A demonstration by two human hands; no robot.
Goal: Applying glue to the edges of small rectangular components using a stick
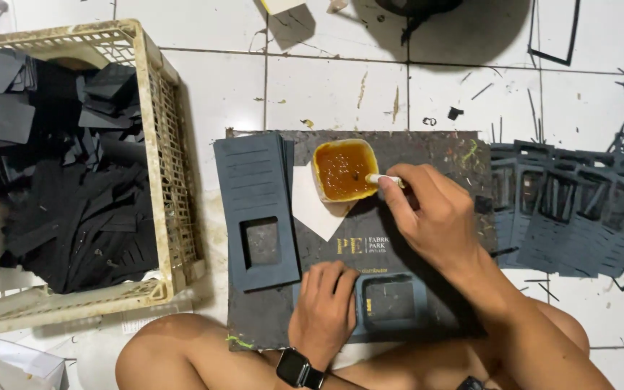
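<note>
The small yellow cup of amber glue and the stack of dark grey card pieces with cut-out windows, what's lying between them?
In the head view, a white sheet of paper lies between the glue cup and the grey card stack, on the dark work board.

Your right hand (435, 213) holds a white brush handle (384, 179) over a yellow-rimmed cup (344, 170) of amber glue flecked with bubbles. Your left hand (324, 307), above a black wristwatch (299, 369), presses a slate-blue card sleeve (391, 302). The work board (435, 152) is charcoal, speckled with green and yellow paint. The beige lattice crate (171, 188) holds black offcuts. The floor tiles (326, 87) are white, stained.
</note>
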